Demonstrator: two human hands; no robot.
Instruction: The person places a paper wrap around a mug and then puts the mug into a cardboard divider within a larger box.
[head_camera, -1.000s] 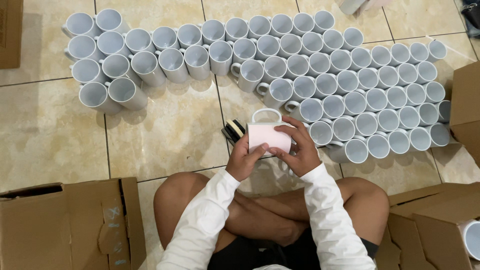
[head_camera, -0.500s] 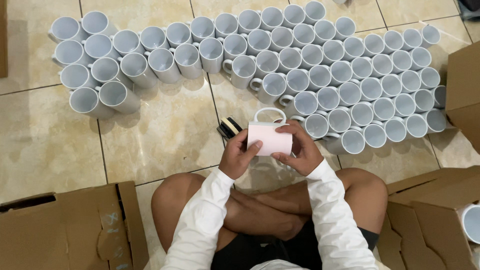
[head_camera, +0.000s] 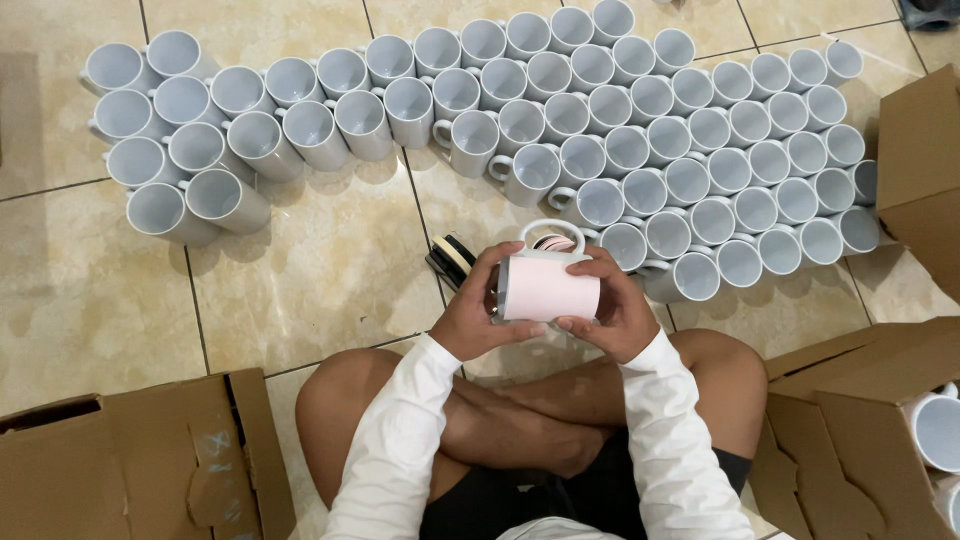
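Two hands grip one white mug (head_camera: 548, 288) lying on its side above the crossed legs: the left hand (head_camera: 478, 310) has its fingers wrapped round the mouth end, the right hand (head_camera: 610, 312) curls round the base end. Bare tile floor (head_camera: 300, 270) lies open to the left, between the rows of mugs (head_camera: 640, 150) and the cardboard box (head_camera: 130, 460). A second box (head_camera: 925, 170) borders the rows' right edge.

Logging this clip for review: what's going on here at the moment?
A person sits cross-legged on a beige tiled floor, holding a white ceramic mug wrapped in a pale pink sheet on its side between the left hand and right hand. Rows of plain white mugs stand on the floor ahead. Open brown cardboard boxes lie at both sides; the right one holds more mugs.
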